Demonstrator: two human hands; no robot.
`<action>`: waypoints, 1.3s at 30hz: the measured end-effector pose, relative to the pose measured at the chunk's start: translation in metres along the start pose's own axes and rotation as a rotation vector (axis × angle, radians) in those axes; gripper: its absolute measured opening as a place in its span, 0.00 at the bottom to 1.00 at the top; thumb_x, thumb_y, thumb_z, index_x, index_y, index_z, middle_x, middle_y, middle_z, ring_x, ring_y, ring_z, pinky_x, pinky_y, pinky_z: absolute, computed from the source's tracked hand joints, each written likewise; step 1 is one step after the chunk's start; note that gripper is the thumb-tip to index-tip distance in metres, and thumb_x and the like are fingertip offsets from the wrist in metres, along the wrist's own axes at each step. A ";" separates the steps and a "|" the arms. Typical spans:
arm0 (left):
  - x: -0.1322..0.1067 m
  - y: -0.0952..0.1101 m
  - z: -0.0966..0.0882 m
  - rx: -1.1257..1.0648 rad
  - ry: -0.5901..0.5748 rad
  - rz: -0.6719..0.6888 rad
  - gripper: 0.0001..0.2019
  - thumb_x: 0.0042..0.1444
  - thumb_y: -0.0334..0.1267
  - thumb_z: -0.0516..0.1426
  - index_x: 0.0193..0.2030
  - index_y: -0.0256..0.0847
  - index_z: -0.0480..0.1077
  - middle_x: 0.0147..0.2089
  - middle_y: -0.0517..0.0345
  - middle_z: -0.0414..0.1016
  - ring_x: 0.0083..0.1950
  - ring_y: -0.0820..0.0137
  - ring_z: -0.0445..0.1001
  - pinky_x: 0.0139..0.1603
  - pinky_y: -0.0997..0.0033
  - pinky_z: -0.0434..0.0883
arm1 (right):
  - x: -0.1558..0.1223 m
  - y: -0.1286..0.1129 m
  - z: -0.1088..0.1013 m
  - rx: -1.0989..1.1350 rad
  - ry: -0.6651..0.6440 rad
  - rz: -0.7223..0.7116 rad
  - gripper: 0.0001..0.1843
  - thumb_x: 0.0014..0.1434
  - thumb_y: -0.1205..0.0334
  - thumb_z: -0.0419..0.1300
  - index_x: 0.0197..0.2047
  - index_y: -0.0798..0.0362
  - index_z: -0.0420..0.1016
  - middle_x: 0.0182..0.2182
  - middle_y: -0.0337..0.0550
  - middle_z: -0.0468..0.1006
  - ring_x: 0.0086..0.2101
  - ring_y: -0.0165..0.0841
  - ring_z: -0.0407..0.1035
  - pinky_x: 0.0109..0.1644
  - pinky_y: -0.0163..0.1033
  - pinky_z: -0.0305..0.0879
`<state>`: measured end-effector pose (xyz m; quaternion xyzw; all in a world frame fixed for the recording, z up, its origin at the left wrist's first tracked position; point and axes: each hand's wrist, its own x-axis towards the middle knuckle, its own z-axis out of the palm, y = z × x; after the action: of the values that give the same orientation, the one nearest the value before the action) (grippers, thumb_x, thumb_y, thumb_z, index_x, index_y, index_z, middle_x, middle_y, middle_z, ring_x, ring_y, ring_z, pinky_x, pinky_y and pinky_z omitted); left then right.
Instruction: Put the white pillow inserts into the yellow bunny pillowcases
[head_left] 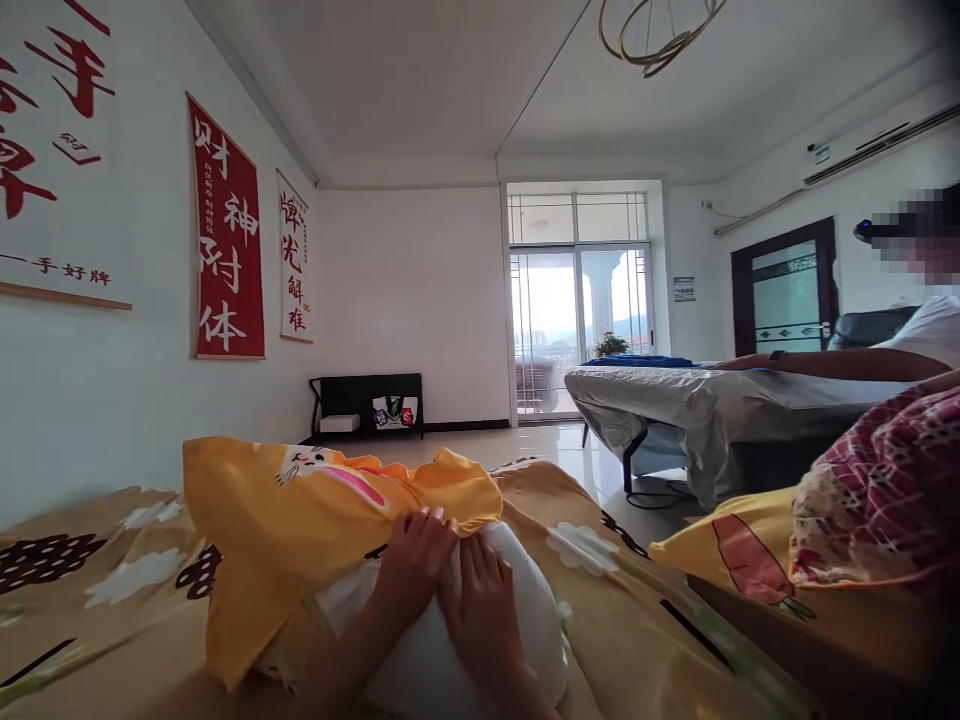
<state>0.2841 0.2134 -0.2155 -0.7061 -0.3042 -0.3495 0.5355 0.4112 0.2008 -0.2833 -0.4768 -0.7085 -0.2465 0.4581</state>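
A yellow pillowcase [300, 520] with a rabbit's face printed on it lies partly over a white pillow [420, 660]. The pillow's near end sticks out bare toward me. My left hand [420, 555] has its fingers curled over the near edge of the pillowcase, where the fabric bunches up. Close beside it, my right hand [484, 595] is closed at the same edge, its knuckles against the pillow; its fingertips are partly hidden. Both rest on a tan patterned bed cover [592, 600].
At right lie a yellow cloth with a carrot print [750, 560] and a maroon patterned fabric [885, 490]. Beyond stands a table under a plastic sheet [675, 395], with a person's arm [840, 362] on it. A black shelf [367, 390] stands by the far wall.
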 end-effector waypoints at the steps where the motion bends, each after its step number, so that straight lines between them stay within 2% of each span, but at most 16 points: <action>1: -0.002 -0.001 -0.002 0.011 0.039 -0.008 0.11 0.62 0.27 0.47 0.45 0.34 0.69 0.43 0.45 0.72 0.43 0.58 0.70 0.40 0.60 0.65 | -0.008 0.006 -0.002 0.007 0.024 -0.059 0.27 0.64 0.54 0.49 0.63 0.58 0.61 0.57 0.55 0.69 0.58 0.44 0.61 0.56 0.46 0.58; 4: -0.008 -0.003 -0.012 0.016 0.093 -0.004 0.12 0.62 0.26 0.46 0.44 0.33 0.69 0.42 0.44 0.73 0.43 0.59 0.70 0.42 0.60 0.67 | -0.029 0.037 -0.004 0.037 0.043 -0.224 0.35 0.63 0.47 0.51 0.68 0.55 0.51 0.61 0.54 0.64 0.60 0.43 0.59 0.56 0.45 0.59; 5: -0.009 -0.003 -0.016 0.009 0.094 0.013 0.12 0.62 0.26 0.46 0.43 0.32 0.70 0.40 0.44 0.73 0.41 0.60 0.70 0.42 0.61 0.67 | -0.032 0.050 -0.003 0.038 0.073 -0.197 0.36 0.63 0.46 0.51 0.68 0.53 0.50 0.61 0.54 0.64 0.59 0.44 0.60 0.55 0.46 0.60; 8: -0.011 -0.002 -0.027 0.007 0.105 0.062 0.11 0.62 0.26 0.46 0.40 0.34 0.70 0.37 0.47 0.73 0.38 0.62 0.70 0.41 0.61 0.67 | -0.035 0.082 0.005 0.080 0.166 0.062 0.34 0.63 0.46 0.50 0.68 0.51 0.50 0.58 0.56 0.68 0.54 0.46 0.66 0.50 0.49 0.64; 10: -0.010 -0.002 -0.035 0.009 0.081 0.071 0.11 0.62 0.27 0.46 0.40 0.35 0.69 0.38 0.48 0.73 0.37 0.62 0.70 0.38 0.62 0.67 | -0.035 0.087 0.011 0.184 0.130 0.118 0.32 0.64 0.46 0.49 0.67 0.50 0.51 0.54 0.53 0.72 0.51 0.44 0.69 0.47 0.48 0.66; 12: -0.006 -0.003 -0.042 0.016 0.009 0.051 0.12 0.63 0.28 0.45 0.41 0.35 0.69 0.39 0.48 0.73 0.36 0.63 0.70 0.35 0.65 0.67 | -0.035 0.077 0.012 0.281 0.070 0.073 0.31 0.63 0.48 0.49 0.66 0.49 0.53 0.51 0.50 0.74 0.48 0.42 0.70 0.48 0.46 0.66; 15: 0.004 -0.004 -0.050 0.049 -0.090 0.038 0.12 0.61 0.27 0.46 0.43 0.35 0.69 0.40 0.49 0.74 0.35 0.64 0.70 0.32 0.67 0.67 | -0.035 0.049 0.002 0.330 0.024 -0.006 0.33 0.60 0.50 0.53 0.66 0.51 0.53 0.50 0.50 0.73 0.48 0.44 0.69 0.50 0.48 0.64; 18: 0.016 -0.004 -0.057 0.081 -0.143 0.082 0.10 0.58 0.26 0.49 0.43 0.35 0.69 0.39 0.51 0.74 0.32 0.65 0.70 0.28 0.67 0.66 | -0.030 0.022 -0.015 0.308 -0.063 -0.107 0.37 0.58 0.53 0.56 0.68 0.51 0.51 0.51 0.50 0.72 0.49 0.44 0.67 0.52 0.49 0.62; 21: 0.023 -0.003 -0.061 0.099 -0.173 0.087 0.08 0.56 0.26 0.53 0.41 0.35 0.69 0.35 0.54 0.73 0.30 0.66 0.69 0.24 0.69 0.63 | -0.020 0.001 -0.025 0.241 -0.083 -0.156 0.34 0.58 0.56 0.57 0.66 0.54 0.55 0.53 0.53 0.70 0.50 0.45 0.65 0.53 0.49 0.60; 26: 0.018 0.001 -0.060 0.051 -0.184 0.165 0.06 0.56 0.26 0.53 0.38 0.36 0.69 0.32 0.56 0.71 0.28 0.67 0.67 0.26 0.67 0.62 | 0.003 -0.027 -0.013 0.201 -0.095 -0.049 0.21 0.58 0.66 0.55 0.56 0.56 0.68 0.47 0.53 0.74 0.46 0.45 0.66 0.50 0.49 0.61; 29: 0.009 -0.002 -0.057 0.092 -0.130 0.134 0.07 0.58 0.26 0.52 0.39 0.36 0.70 0.31 0.55 0.71 0.28 0.67 0.66 0.29 0.64 0.60 | 0.013 -0.031 -0.004 0.175 -0.113 0.021 0.17 0.59 0.68 0.54 0.51 0.56 0.72 0.45 0.54 0.75 0.45 0.44 0.67 0.50 0.50 0.61; 31: 0.000 -0.011 -0.057 0.126 -0.114 0.074 0.08 0.59 0.27 0.52 0.43 0.35 0.70 0.36 0.51 0.73 0.31 0.65 0.66 0.33 0.62 0.61 | 0.014 -0.020 -0.004 0.189 -0.151 0.060 0.15 0.62 0.64 0.53 0.51 0.55 0.73 0.46 0.53 0.74 0.46 0.44 0.67 0.50 0.51 0.60; 33: -0.015 -0.024 -0.060 0.140 -0.101 0.014 0.11 0.59 0.27 0.52 0.46 0.36 0.70 0.41 0.48 0.73 0.34 0.64 0.68 0.37 0.60 0.62 | 0.008 0.001 -0.008 0.282 -0.217 0.065 0.19 0.62 0.57 0.55 0.55 0.52 0.71 0.49 0.52 0.74 0.49 0.45 0.66 0.53 0.52 0.59; 36: -0.050 -0.045 -0.062 0.153 0.013 -0.083 0.14 0.56 0.25 0.52 0.48 0.38 0.68 0.40 0.48 0.72 0.39 0.62 0.68 0.43 0.59 0.63 | -0.013 0.043 -0.014 0.496 -0.362 0.056 0.36 0.55 0.49 0.62 0.65 0.47 0.60 0.58 0.50 0.68 0.56 0.45 0.62 0.58 0.52 0.57; 38: -0.076 -0.053 -0.059 0.195 0.165 -0.203 0.14 0.53 0.24 0.53 0.46 0.40 0.66 0.38 0.50 0.69 0.39 0.62 0.68 0.43 0.60 0.64 | -0.030 0.066 -0.014 0.587 -0.434 0.156 0.48 0.47 0.48 0.67 0.68 0.48 0.54 0.62 0.52 0.63 0.59 0.49 0.59 0.60 0.54 0.55; 39: -0.088 -0.054 -0.056 0.206 0.227 -0.273 0.13 0.51 0.24 0.54 0.43 0.40 0.65 0.36 0.51 0.68 0.38 0.63 0.68 0.42 0.61 0.65 | -0.037 0.072 -0.012 0.634 -0.459 0.226 0.51 0.45 0.48 0.68 0.68 0.49 0.53 0.62 0.53 0.63 0.59 0.50 0.59 0.60 0.55 0.55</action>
<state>0.1814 0.1670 -0.2481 -0.5560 -0.3691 -0.4631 0.5833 0.4860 0.2050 -0.3168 -0.4296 -0.7763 0.1488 0.4367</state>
